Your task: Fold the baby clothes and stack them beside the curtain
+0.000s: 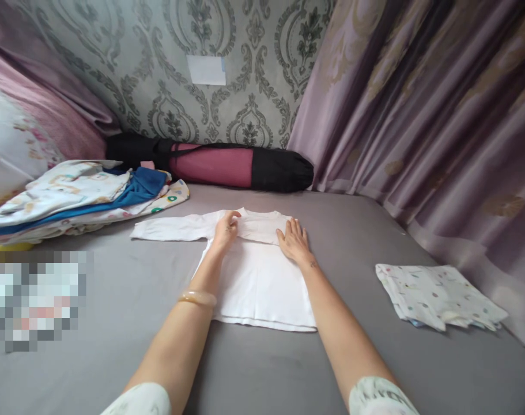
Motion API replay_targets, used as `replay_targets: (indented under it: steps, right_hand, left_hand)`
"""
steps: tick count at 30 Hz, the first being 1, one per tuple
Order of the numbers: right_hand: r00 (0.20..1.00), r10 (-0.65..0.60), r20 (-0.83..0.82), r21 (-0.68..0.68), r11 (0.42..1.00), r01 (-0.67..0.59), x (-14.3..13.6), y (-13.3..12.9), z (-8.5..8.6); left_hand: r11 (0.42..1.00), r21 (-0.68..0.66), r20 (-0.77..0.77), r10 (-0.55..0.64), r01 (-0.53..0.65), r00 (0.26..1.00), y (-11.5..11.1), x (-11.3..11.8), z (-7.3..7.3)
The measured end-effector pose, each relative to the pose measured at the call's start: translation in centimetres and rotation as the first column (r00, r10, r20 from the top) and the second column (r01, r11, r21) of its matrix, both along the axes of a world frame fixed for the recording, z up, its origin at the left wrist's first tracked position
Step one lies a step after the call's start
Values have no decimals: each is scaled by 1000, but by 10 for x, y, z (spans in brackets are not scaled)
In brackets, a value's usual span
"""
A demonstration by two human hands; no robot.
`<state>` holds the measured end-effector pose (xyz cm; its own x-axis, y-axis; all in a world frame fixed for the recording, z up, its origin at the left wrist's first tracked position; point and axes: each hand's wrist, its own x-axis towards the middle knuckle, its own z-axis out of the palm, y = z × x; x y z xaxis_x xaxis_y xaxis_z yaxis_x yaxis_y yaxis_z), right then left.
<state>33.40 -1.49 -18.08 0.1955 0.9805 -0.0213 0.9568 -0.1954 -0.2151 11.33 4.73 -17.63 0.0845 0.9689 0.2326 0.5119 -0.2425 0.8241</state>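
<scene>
A white long-sleeved shirt lies spread on the grey sheet, its hem toward me. One sleeve stretches out to the left, while the right one is folded inward across the chest. My left hand is at the left shoulder, its fingers curled on the cloth near the end of the folded sleeve. Flat on the fold at the right shoulder rests my right hand, with fingers stretched out. A pale bangle circles my left forearm.
Stacked clothes lie at the left, and a folded dotted garment at the right. A black and maroon roll bag lies along the patterned wall. Purple curtains hang down the right side. A blurred-out item is at the left.
</scene>
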Motion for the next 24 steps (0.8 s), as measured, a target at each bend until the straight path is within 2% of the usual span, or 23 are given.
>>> replay_targets:
  steps: [5,9,12,20,24]
  right_hand:
    - [999,-14,39,-60,998,16,-1,3,3]
    - [998,-6,61,-98,995,12,-2,6,6]
    - [997,-11,76,-115,993,20,-3,7,7]
    - [999,-21,49,-134,991,27,-1,6,9]
    - [998,-26,61,-80,996,31,2,6,15]
  left_hand:
    - [998,-3,-99,-57,57,994,4,0,-2]
    - [997,-25,-126,-81,79,989,2,0,-3]
    - [993,12,-143,-115,118,983,1,0,-5]
    - [994,45,-243,-86,100,966,4,5,-14]
    - [993,70,-233,-80,99,969,5,5,-13]
